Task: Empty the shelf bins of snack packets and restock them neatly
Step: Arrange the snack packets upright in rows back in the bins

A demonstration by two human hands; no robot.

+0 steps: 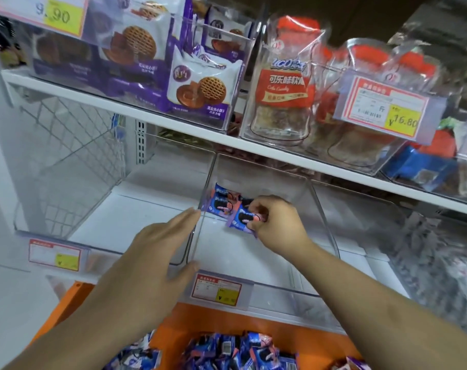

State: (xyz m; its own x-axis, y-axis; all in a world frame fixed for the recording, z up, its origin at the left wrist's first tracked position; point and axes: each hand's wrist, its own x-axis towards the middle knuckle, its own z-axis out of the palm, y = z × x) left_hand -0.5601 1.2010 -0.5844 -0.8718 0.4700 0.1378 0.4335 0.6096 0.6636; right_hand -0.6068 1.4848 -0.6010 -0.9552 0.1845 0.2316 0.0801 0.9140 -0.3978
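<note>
1. In the clear middle bin, lower shelf: two blue snack packets at the back, rest bare.
2. Restock barely started; most packets sit in the orange crate below.
3. Right hand reaches in, fingers pinching the nearer packet.
4. Left hand flat, fingers straight, against the bin's left wall.

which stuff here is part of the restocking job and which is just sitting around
Job:
clear bin
blue cookie packets in it
right hand pinching one
left hand on bin wall
packet pile below

Not involved:
purple biscuit packs
cola candy bags
price tags
</note>
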